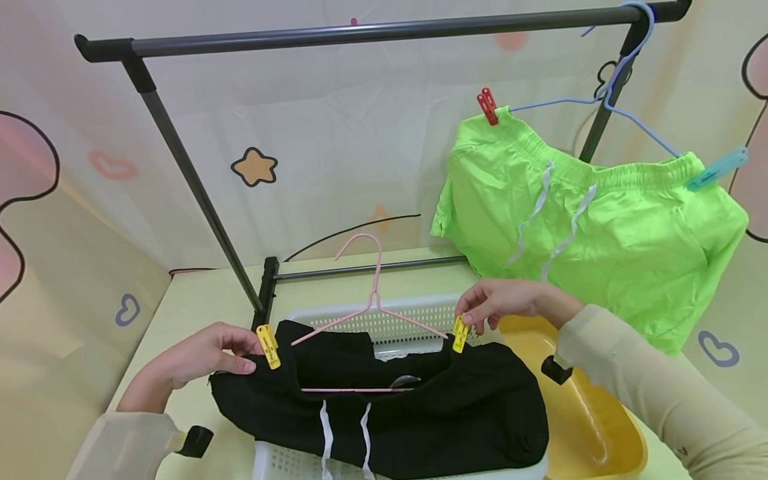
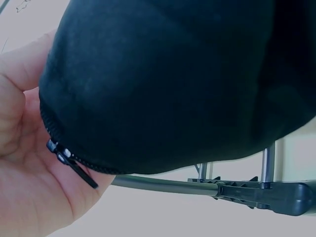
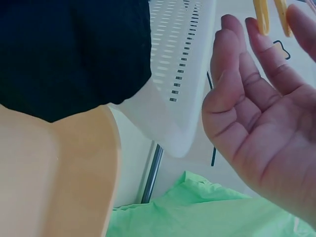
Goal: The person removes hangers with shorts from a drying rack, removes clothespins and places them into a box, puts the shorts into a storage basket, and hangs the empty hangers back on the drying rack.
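Black shorts [image 1: 432,427] with white drawstrings hang on a pink wire hanger [image 1: 378,267]. A yellow clothespin [image 1: 268,347] sits at the waistband's left side. My left hand [image 1: 219,350] grips the fabric just left of that clothespin. In the left wrist view its thumb and palm lie against the cloth, beside a zipper pull [image 2: 76,168]. My right hand [image 1: 501,303] pinches a second yellow clothespin [image 1: 460,333] at the hanger's right end, over the waistband. The tips of this clothespin's handles [image 3: 263,22] show between thumb and fingers in the right wrist view.
A white perforated basket [image 1: 414,317] stands beneath the shorts, with a yellow basin [image 1: 600,427] to its right. Green shorts [image 1: 618,220] hang at right from a blue hanger [image 1: 645,127], with red [image 1: 487,107] and teal [image 1: 718,169] clothespins. A dark rack bar [image 1: 384,32] spans the top.
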A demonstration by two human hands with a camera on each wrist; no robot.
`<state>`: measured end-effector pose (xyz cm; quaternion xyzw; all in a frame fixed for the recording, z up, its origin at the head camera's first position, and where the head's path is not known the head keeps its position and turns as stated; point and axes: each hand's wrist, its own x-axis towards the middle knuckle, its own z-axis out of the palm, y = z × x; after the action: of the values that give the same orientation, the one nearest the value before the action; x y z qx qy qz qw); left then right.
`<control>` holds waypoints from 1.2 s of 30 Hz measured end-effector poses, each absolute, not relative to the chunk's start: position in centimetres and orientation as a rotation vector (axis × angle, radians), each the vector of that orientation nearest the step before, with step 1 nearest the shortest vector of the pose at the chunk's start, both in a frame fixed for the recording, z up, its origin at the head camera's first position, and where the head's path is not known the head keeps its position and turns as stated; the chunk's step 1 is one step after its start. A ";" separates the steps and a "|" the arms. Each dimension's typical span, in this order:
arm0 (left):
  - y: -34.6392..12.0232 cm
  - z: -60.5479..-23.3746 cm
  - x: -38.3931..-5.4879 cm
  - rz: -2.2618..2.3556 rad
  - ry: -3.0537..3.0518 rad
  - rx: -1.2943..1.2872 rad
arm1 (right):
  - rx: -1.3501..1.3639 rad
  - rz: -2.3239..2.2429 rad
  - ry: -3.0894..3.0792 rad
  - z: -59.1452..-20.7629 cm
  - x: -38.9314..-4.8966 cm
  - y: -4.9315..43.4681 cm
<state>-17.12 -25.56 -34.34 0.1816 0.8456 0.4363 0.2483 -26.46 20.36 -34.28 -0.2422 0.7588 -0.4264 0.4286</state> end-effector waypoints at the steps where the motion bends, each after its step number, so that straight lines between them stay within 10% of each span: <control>1: -25.6 -34.4 -17.1 1.192 2.302 0.497 | -0.613 -1.070 1.890 -34.3 -26.4 20.4; 36: -25.6 -35.2 -17.3 1.155 2.314 0.513 | -0.901 -1.198 1.891 -34.9 -26.5 20.6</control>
<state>-17.34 -25.60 -35.21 0.1884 0.8499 0.4241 0.2498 -26.50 20.63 -34.87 -0.3488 0.7323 -0.4639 0.3562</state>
